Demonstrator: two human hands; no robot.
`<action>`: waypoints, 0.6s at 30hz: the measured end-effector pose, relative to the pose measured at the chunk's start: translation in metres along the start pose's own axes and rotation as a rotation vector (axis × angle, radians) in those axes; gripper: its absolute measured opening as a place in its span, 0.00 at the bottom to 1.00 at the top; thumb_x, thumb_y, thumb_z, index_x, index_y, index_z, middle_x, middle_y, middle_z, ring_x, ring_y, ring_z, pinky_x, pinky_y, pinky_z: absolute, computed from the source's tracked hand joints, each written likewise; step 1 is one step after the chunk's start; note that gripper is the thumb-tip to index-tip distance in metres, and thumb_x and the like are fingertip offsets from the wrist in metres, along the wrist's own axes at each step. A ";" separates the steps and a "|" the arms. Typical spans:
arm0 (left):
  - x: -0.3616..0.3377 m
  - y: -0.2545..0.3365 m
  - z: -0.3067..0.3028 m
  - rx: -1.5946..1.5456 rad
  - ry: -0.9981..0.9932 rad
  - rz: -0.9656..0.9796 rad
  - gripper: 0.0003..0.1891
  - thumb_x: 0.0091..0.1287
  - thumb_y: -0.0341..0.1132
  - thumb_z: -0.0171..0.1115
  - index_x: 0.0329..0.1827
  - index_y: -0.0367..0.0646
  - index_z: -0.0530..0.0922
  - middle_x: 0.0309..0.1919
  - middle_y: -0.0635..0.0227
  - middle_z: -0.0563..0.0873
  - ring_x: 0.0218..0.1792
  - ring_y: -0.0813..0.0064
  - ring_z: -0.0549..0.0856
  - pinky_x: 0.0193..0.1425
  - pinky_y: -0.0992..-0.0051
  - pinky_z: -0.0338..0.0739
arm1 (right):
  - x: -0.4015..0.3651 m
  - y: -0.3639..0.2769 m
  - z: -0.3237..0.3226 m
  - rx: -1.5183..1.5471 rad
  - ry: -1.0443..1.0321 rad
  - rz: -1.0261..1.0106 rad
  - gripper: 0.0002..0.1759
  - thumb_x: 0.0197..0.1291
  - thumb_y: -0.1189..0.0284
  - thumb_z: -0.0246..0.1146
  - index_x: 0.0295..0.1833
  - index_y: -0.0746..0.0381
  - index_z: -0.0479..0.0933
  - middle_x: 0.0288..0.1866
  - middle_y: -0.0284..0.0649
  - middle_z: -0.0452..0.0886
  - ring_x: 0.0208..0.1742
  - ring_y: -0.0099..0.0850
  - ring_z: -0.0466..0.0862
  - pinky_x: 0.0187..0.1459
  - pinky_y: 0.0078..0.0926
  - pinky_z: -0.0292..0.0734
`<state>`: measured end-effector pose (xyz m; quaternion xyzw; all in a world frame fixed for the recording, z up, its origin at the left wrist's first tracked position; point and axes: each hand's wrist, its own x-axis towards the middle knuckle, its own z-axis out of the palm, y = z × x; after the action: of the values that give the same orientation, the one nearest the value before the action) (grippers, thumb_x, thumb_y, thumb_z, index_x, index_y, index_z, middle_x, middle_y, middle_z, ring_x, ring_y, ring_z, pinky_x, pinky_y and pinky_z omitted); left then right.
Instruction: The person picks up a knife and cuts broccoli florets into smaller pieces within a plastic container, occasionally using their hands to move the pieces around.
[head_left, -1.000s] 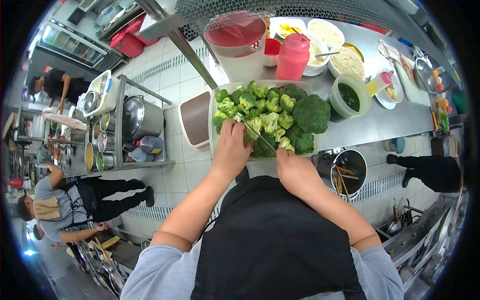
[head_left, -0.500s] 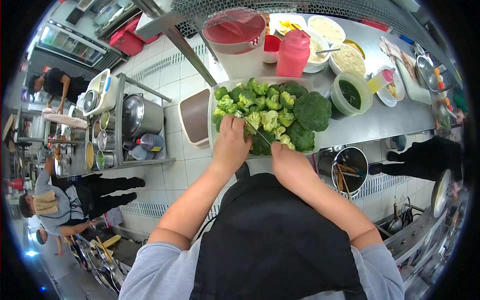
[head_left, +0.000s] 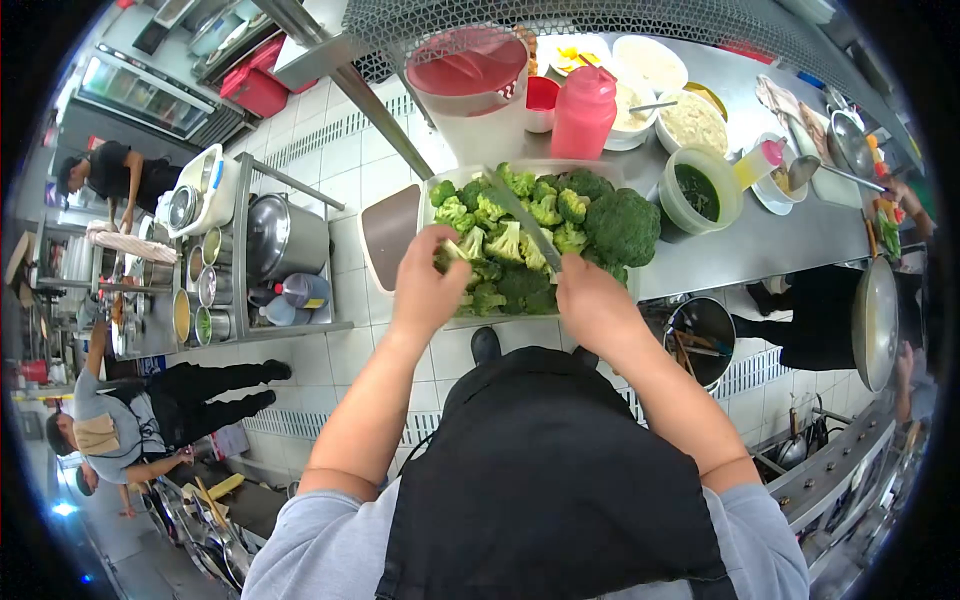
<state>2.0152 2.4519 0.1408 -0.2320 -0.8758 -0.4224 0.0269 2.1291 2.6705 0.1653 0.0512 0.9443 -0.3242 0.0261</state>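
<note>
My right hand (head_left: 598,300) is closed around the handle of a knife (head_left: 523,217), whose blade points away and to the left over the broccoli. At the near left corner of a clear plastic tub (head_left: 428,212), my left hand (head_left: 430,283) pinches a small broccoli floret (head_left: 453,250), partly hidden by the fingers. Cut broccoli florets (head_left: 508,242) with pale stalks fill the tub's left and middle. A large uncut broccoli head (head_left: 620,222) sits at its right end.
Behind the tub stand a white bucket (head_left: 470,125), a pink squeeze bottle (head_left: 583,115) and white bowls (head_left: 690,125). A container of green sauce (head_left: 700,190) is to the right. Below the counter is a pot (head_left: 700,335) with utensils. A person (head_left: 815,315) stands at right, beside a pan (head_left: 875,325).
My left hand has drawn back to the left, away from the blade. The knife has swung up, its blade now across the florets. At right, a pan and a ladle have come into view.
</note>
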 end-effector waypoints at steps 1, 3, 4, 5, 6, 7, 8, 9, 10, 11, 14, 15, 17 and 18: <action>0.005 0.004 -0.006 -0.070 -0.011 -0.105 0.18 0.57 0.28 0.65 0.52 0.40 0.78 0.44 0.58 0.82 0.43 0.62 0.82 0.47 0.68 0.78 | -0.004 0.001 -0.007 -0.004 0.004 -0.002 0.08 0.68 0.75 0.52 0.46 0.69 0.68 0.38 0.60 0.82 0.41 0.60 0.83 0.45 0.56 0.78; 0.013 0.018 -0.011 -0.037 -0.039 -0.089 0.18 0.64 0.30 0.62 0.58 0.42 0.79 0.48 0.60 0.83 0.46 0.65 0.83 0.52 0.65 0.78 | -0.012 0.006 -0.017 0.045 0.082 0.041 0.09 0.70 0.73 0.54 0.46 0.69 0.68 0.37 0.61 0.81 0.41 0.61 0.82 0.44 0.58 0.75; 0.017 0.023 -0.001 -0.039 -0.036 -0.087 0.18 0.64 0.30 0.62 0.58 0.42 0.79 0.48 0.60 0.83 0.46 0.65 0.83 0.52 0.65 0.78 | -0.016 0.009 -0.021 0.041 0.083 0.039 0.09 0.70 0.73 0.54 0.46 0.69 0.68 0.37 0.61 0.81 0.41 0.61 0.82 0.44 0.58 0.75; 0.022 0.030 0.012 0.153 -0.056 0.140 0.17 0.65 0.31 0.63 0.58 0.41 0.80 0.48 0.58 0.83 0.49 0.61 0.82 0.56 0.61 0.76 | -0.019 0.014 -0.024 0.031 0.096 0.061 0.09 0.70 0.72 0.54 0.46 0.69 0.68 0.37 0.61 0.81 0.41 0.62 0.82 0.44 0.58 0.75; 0.023 0.036 0.021 0.347 -0.074 0.367 0.17 0.65 0.32 0.64 0.57 0.41 0.80 0.49 0.57 0.83 0.52 0.57 0.81 0.59 0.56 0.73 | -0.024 0.018 -0.027 0.022 0.109 0.082 0.09 0.71 0.71 0.54 0.46 0.68 0.68 0.37 0.61 0.81 0.41 0.62 0.81 0.43 0.58 0.75; 0.022 0.033 0.032 0.346 -0.067 0.370 0.17 0.65 0.32 0.64 0.57 0.41 0.80 0.49 0.57 0.83 0.52 0.57 0.81 0.59 0.56 0.73 | -0.027 0.025 -0.026 0.036 0.136 0.065 0.09 0.71 0.71 0.54 0.46 0.68 0.68 0.36 0.62 0.81 0.41 0.63 0.81 0.43 0.58 0.75; 0.022 0.025 0.045 0.445 -0.009 0.447 0.17 0.64 0.33 0.65 0.57 0.41 0.80 0.51 0.56 0.83 0.55 0.53 0.79 0.62 0.53 0.70 | -0.032 0.028 -0.029 0.031 0.142 0.061 0.09 0.71 0.71 0.54 0.46 0.68 0.68 0.36 0.62 0.81 0.41 0.63 0.81 0.43 0.58 0.75; 0.025 0.031 0.047 0.544 0.050 0.524 0.18 0.64 0.35 0.66 0.56 0.41 0.80 0.52 0.56 0.83 0.58 0.50 0.78 0.65 0.50 0.68 | -0.038 0.030 -0.032 0.041 0.122 0.118 0.09 0.71 0.71 0.54 0.45 0.68 0.68 0.37 0.62 0.81 0.41 0.63 0.81 0.43 0.58 0.74; 0.026 0.034 0.043 0.540 0.053 0.534 0.18 0.64 0.35 0.66 0.56 0.41 0.80 0.52 0.56 0.83 0.58 0.50 0.78 0.65 0.50 0.68 | -0.043 0.032 -0.035 0.052 0.105 0.179 0.09 0.71 0.71 0.54 0.45 0.68 0.68 0.37 0.63 0.81 0.41 0.64 0.81 0.44 0.58 0.74; 0.020 0.037 0.034 0.439 -0.037 0.457 0.18 0.63 0.34 0.66 0.56 0.41 0.80 0.54 0.56 0.82 0.59 0.49 0.78 0.67 0.48 0.67 | -0.049 0.035 -0.037 0.052 0.115 0.189 0.09 0.71 0.71 0.54 0.45 0.68 0.68 0.37 0.63 0.81 0.41 0.64 0.81 0.44 0.58 0.74; 0.004 0.052 0.018 0.408 -0.415 0.286 0.19 0.61 0.31 0.66 0.56 0.40 0.80 0.57 0.57 0.81 0.62 0.52 0.78 0.69 0.51 0.69 | -0.068 0.044 -0.036 0.093 0.115 0.261 0.10 0.71 0.71 0.55 0.45 0.69 0.69 0.37 0.63 0.81 0.42 0.64 0.81 0.44 0.59 0.74; -0.004 0.038 0.027 0.409 -0.524 0.424 0.20 0.60 0.30 0.66 0.57 0.39 0.80 0.57 0.58 0.81 0.62 0.54 0.78 0.68 0.54 0.70 | -0.072 0.050 -0.031 0.112 0.122 0.252 0.10 0.70 0.71 0.55 0.45 0.69 0.69 0.37 0.64 0.81 0.43 0.65 0.81 0.45 0.59 0.74; -0.002 0.031 0.032 0.436 -0.644 0.579 0.22 0.59 0.30 0.67 0.58 0.37 0.79 0.56 0.58 0.81 0.61 0.57 0.79 0.66 0.62 0.72 | -0.075 0.056 -0.024 0.132 0.139 0.244 0.10 0.70 0.71 0.55 0.45 0.69 0.69 0.37 0.64 0.81 0.43 0.65 0.81 0.45 0.58 0.74; 0.005 0.038 0.032 0.435 -0.646 0.593 0.22 0.59 0.30 0.67 0.58 0.37 0.79 0.56 0.58 0.81 0.61 0.57 0.79 0.66 0.62 0.72 | -0.076 0.056 -0.022 0.158 0.157 0.221 0.11 0.70 0.71 0.55 0.45 0.69 0.69 0.37 0.64 0.81 0.43 0.65 0.81 0.45 0.58 0.74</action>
<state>2.0314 2.4986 0.1488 -0.5796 -0.8035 -0.1102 -0.0795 2.2108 2.7220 0.1542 0.1817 0.9035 -0.3877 -0.0164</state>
